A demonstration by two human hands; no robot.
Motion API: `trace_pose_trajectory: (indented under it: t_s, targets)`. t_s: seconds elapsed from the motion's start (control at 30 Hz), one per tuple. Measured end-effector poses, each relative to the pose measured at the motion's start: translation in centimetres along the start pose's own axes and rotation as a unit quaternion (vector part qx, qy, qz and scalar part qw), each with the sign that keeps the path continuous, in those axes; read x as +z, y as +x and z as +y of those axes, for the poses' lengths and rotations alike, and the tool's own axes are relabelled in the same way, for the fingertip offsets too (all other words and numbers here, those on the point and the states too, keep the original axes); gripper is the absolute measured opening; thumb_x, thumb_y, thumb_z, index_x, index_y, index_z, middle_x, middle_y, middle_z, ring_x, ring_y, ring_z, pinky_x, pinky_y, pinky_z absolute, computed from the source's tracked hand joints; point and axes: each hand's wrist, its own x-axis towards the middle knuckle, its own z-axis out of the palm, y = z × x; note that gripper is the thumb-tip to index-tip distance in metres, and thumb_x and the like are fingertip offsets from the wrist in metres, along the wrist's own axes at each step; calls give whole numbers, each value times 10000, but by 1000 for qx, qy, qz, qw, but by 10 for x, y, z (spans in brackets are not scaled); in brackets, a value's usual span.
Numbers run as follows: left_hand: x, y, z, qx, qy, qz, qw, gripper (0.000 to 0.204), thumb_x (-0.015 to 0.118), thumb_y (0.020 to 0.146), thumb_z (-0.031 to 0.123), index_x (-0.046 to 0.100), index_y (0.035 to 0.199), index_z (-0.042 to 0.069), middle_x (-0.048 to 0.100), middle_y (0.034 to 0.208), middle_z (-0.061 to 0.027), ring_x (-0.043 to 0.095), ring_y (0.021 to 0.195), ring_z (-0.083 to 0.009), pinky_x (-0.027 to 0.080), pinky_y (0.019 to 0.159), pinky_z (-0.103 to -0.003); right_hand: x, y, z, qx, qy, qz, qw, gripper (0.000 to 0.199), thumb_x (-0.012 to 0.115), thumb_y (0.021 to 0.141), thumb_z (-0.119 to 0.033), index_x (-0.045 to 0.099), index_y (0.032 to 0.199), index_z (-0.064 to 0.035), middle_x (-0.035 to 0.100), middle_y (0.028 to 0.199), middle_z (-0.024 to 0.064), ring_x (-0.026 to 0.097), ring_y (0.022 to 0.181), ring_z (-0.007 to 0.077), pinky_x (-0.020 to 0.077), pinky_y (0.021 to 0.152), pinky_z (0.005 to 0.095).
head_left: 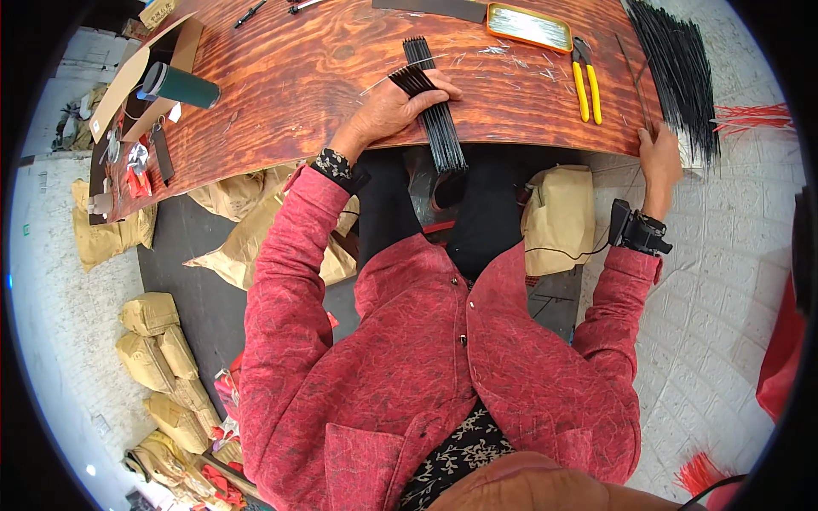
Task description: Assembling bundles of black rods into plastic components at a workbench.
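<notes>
My left hand (396,106) is closed over a flat row of thin black strips (443,132), lying side by side across the table's front edge. Several dark strip ends (412,81) also show over its fingers, and a thin pale wire-like piece crosses there. My right hand (660,166) is at the table's right edge, fingers pinched on a long thin dark strip (641,89) that slants up along the tabletop. Beside that hand lies a big bundle of similar long black strips (677,77).
On the wooden table (298,85) are yellow-handled pliers (586,85), a yellow-rimmed tin (530,27) of small pale pieces, scattered bits, a dark green bottle (183,87) and a cardboard box (141,72). Paper sacks (561,217) stand below. Red strands (754,117) stick out at right.
</notes>
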Motion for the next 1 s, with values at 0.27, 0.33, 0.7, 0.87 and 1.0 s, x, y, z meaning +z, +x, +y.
trace_pose_trajectory:
  t_s: [0.27,0.33,0.7,0.87,1.0]
  targets:
    - [7,-5,3,32,26,35,999,207,585,1004,170,730,1090,50,710,1104,-90,635,1084,-254,477,987,-357,8,8,-4,-29,20,55,998,377,670,917,-318,674,1212,-83,681,1151,178,646,1077,358,512,883,449]
    - [6,-7,-3,69,64,44,995,222,588,1004,233,731,1090,87,712,1071,-63,637,1078,-245,492,942,-357,-3,1,-18,-38,11,60,997,364,679,914,-298,674,1198,-70,682,1138,185,646,1061,368,510,889,449]
    - [-15,13,-9,-4,83,-23,996,241,566,1029,190,708,1123,20,726,1052,-41,651,994,-170,501,931,-308,-77,-110,-133,-272,378,-402,788,321,679,920,-154,659,1197,7,697,1126,137,685,997,214,521,876,322]
    - [-9,17,-4,-5,79,-36,996,235,569,1031,186,706,1140,29,724,1070,-28,643,993,-138,503,911,-284,0,-178,-171,-366,390,-206,820,410,734,875,-184,631,1216,18,681,1081,160,678,985,208,530,841,323]
    - [-8,11,-1,25,88,-32,995,239,572,1030,189,702,1159,35,721,1095,-25,640,1002,-130,506,911,-281,13,-188,-204,-298,510,-289,754,349,750,863,-161,651,1141,25,682,989,148,674,884,191,530,771,311]
